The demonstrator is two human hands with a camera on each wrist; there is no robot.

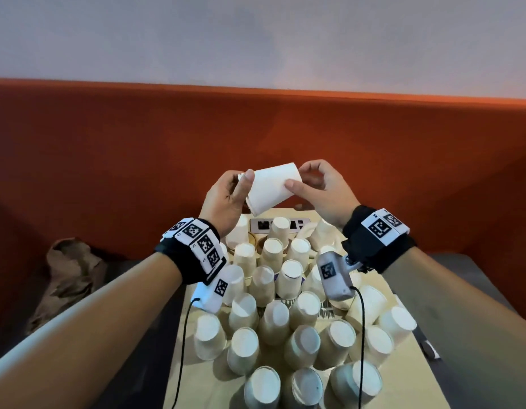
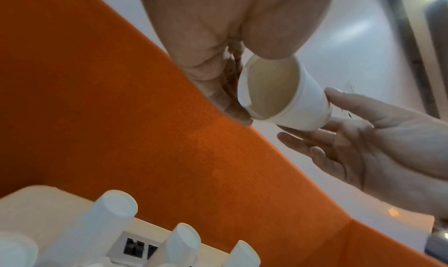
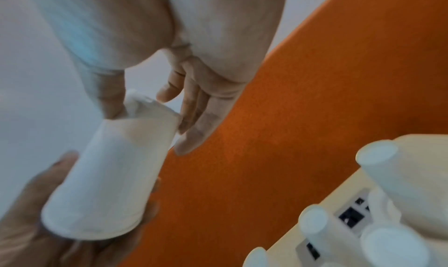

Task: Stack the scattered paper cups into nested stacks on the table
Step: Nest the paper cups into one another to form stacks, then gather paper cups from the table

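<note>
A white paper cup [image 1: 272, 188] is held on its side in the air above the far end of the desk [image 1: 403, 376], well clear of the crowd of upturned cups [image 1: 288, 308] standing mouth-down below. The left hand [image 1: 226, 199] is curled round the rim end, thumb across the wall and fingers behind it, so that the open mouth is turned toward the left wrist; in the left wrist view the bare inside of the cup [image 2: 274, 91] is seen, with no second cup showing within. The right hand [image 1: 320, 191] is pinched on the narrow base end, thumb in front and fingertips behind, the remaining fingers loosely spread. The cup is probably held at both ends like this so that it can be turned and steadied before being nested; raising it keeps it from knocking the standing cups over. A light grip seems called for, since thin paper walls dent easily. The cups on the desk appear mostly single, so the stacking is judged to be at an early stage. A crumpled brown bag [image 1: 70, 273] lies beside the desk to the left.
</note>
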